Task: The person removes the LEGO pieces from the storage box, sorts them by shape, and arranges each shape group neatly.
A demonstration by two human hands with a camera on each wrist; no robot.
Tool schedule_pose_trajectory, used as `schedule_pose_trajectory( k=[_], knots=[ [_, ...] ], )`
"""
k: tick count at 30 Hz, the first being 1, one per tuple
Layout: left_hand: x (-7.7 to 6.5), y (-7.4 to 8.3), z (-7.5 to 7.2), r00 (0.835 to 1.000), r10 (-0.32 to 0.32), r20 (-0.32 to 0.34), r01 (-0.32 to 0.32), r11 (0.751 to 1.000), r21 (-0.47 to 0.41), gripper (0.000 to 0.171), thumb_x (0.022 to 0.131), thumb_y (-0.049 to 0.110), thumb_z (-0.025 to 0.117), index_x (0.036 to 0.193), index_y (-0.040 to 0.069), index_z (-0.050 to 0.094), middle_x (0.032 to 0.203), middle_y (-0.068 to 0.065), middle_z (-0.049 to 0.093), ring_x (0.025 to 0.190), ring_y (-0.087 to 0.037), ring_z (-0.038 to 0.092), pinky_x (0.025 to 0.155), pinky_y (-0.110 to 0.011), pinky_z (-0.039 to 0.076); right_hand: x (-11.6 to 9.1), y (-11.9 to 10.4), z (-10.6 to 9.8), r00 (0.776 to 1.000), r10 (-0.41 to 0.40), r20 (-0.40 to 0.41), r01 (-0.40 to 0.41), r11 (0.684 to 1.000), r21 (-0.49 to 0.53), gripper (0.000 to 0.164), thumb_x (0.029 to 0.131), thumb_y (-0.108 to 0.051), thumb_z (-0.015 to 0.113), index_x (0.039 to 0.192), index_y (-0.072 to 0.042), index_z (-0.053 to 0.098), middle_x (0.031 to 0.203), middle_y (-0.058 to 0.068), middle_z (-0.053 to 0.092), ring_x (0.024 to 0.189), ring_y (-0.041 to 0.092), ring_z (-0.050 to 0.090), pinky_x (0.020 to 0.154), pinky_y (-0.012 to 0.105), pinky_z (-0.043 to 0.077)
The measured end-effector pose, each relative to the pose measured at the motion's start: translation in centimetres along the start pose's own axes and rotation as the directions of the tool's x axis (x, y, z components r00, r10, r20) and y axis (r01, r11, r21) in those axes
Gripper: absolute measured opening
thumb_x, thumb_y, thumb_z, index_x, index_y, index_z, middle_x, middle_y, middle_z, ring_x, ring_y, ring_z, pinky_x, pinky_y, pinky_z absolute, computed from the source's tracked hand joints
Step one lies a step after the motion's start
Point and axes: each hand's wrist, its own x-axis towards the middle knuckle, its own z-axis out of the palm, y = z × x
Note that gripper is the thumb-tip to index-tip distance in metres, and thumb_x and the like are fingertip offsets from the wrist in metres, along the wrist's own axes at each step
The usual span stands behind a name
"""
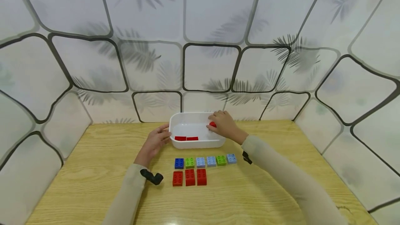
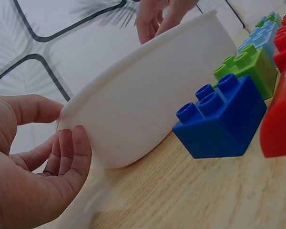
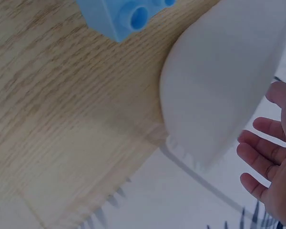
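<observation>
A white plastic tub [image 1: 198, 144] stands at the back of the table, against the wall. My left hand [image 1: 155, 142] grips its left end, fingertips at the rim and outer wall, as the left wrist view shows up close. Over the tub's right end, my right hand [image 1: 225, 125] holds a red toy brick [image 1: 213, 124] between thumb and fingers; most of that brick is hidden. In the right wrist view, the curled fingers [image 3: 260, 155] show beyond the tub wall. Two red bricks [image 1: 192, 138] lie inside the tub along its near side.
A row of bricks lies before the tub: dark blue [image 1: 179, 163], green [image 1: 189, 163], light blue [image 1: 211, 161] and more of these colours. Nearer stand three larger red bricks [image 1: 190, 177]. The patterned wall [image 1: 206, 68] closes off the wooden table's [image 1: 250, 193] back.
</observation>
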Motion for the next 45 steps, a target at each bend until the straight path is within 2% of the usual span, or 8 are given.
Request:
schedule_pose_trajectory(
  k=[4, 11, 17, 22, 27, 31, 39, 45],
  knots=[
    [0.0, -0.1, 0.0, 1.000, 0.002, 0.001, -0.002, 1.000, -0.002, 0.056, 0.103, 0.004, 0.055, 0.156, 0.005, 0.040, 0.152, -0.021, 0.043, 0.117, -0.021, 0.054, 0.097, -0.029, 0.052, 0.2, 0.3, 0.9, 0.996, 0.078, 0.049, -0.078, 0.997, -0.010, 0.036, 0.092, -0.036, 0.076, 0.108, -0.004, 0.074, 0.096, 0.011, 0.072, 0.085, 0.030, 0.064, 0.077, 0.046, 0.055],
    [0.0, -0.1, 0.0, 1.000, -0.001, 0.001, 0.001, 1.000, -0.011, 0.056, 0.102, 0.003, 0.056, 0.156, 0.005, 0.040, 0.151, -0.021, 0.043, 0.117, -0.022, 0.054, 0.096, -0.029, 0.052, -0.1, 0.6, 2.1, 0.967, 0.209, 0.144, -0.213, 0.977, 0.008, 0.037, 0.095, -0.037, 0.071, 0.112, -0.005, 0.072, 0.108, 0.013, 0.073, 0.096, 0.034, 0.063, 0.087, 0.052, 0.051],
    [0.0, -0.1, 0.0, 1.000, -0.001, 0.009, 0.001, 1.000, -0.020, 0.056, 0.102, 0.002, 0.055, 0.156, 0.005, 0.039, 0.151, -0.020, 0.042, 0.116, -0.021, 0.053, 0.092, -0.025, 0.053, -0.1, 0.8, 2.7, 0.957, 0.241, 0.160, -0.246, 0.969, 0.011, 0.037, 0.095, -0.039, 0.070, 0.110, -0.005, 0.072, 0.104, 0.013, 0.074, 0.095, 0.033, 0.063, 0.088, 0.051, 0.051],
    [0.0, -0.2, -0.1, 1.000, 0.003, 0.016, -0.003, 1.000, -0.010, 0.056, 0.102, 0.003, 0.055, 0.156, 0.005, 0.040, 0.153, -0.021, 0.042, 0.116, -0.020, 0.054, 0.094, -0.027, 0.052, 0.0, 0.8, 3.1, 0.945, 0.263, 0.192, -0.266, 0.964, -0.009, 0.041, 0.095, -0.043, 0.070, 0.113, -0.007, 0.072, 0.106, 0.012, 0.073, 0.097, 0.033, 0.063, 0.090, 0.052, 0.050],
    [0.1, -0.2, -0.2, 1.000, -0.002, 0.014, 0.003, 1.000, -0.010, 0.056, 0.103, 0.004, 0.055, 0.156, 0.006, 0.040, 0.155, -0.021, 0.041, 0.118, -0.022, 0.053, 0.098, -0.029, 0.051, 0.1, 0.8, 3.5, 0.931, 0.295, 0.215, -0.313, 0.948, 0.053, 0.040, 0.094, -0.041, 0.072, 0.115, -0.007, 0.071, 0.111, 0.013, 0.073, 0.099, 0.033, 0.061, 0.091, 0.052, 0.048],
    [0.1, -0.1, -0.2, 1.000, -0.007, 0.006, 0.007, 1.000, -0.019, 0.056, 0.102, 0.003, 0.055, 0.156, 0.006, 0.040, 0.155, -0.021, 0.041, 0.118, -0.022, 0.053, 0.096, -0.028, 0.052, 0.2, 0.9, 3.8, 0.927, 0.309, 0.214, -0.339, 0.933, 0.121, 0.039, 0.092, -0.038, 0.075, 0.115, -0.007, 0.072, 0.114, 0.013, 0.073, 0.100, 0.033, 0.061, 0.090, 0.053, 0.045],
    [0.1, -0.1, -0.2, 1.000, 0.002, 0.014, -0.002, 1.000, -0.014, 0.056, 0.102, 0.003, 0.056, 0.156, 0.006, 0.040, 0.153, -0.021, 0.042, 0.116, -0.020, 0.054, 0.094, -0.026, 0.052, 0.3, 1.2, 3.8, 0.926, 0.301, 0.228, -0.341, 0.927, 0.158, 0.040, 0.090, -0.035, 0.078, 0.116, -0.006, 0.072, 0.117, 0.014, 0.073, 0.102, 0.034, 0.061, 0.092, 0.054, 0.043],
    [0.1, -0.1, -0.2, 1.000, 0.002, 0.009, -0.002, 1.000, -0.017, 0.056, 0.102, 0.003, 0.056, 0.156, 0.006, 0.040, 0.150, -0.020, 0.044, 0.110, -0.017, 0.055, 0.093, -0.027, 0.053, 0.1, 1.4, 3.6, 0.953, 0.229, 0.201, -0.268, 0.943, 0.199, 0.035, 0.084, -0.027, 0.083, 0.111, -0.007, 0.075, 0.114, 0.010, 0.076, 0.103, 0.034, 0.063, 0.097, 0.059, 0.041]
  ],
)
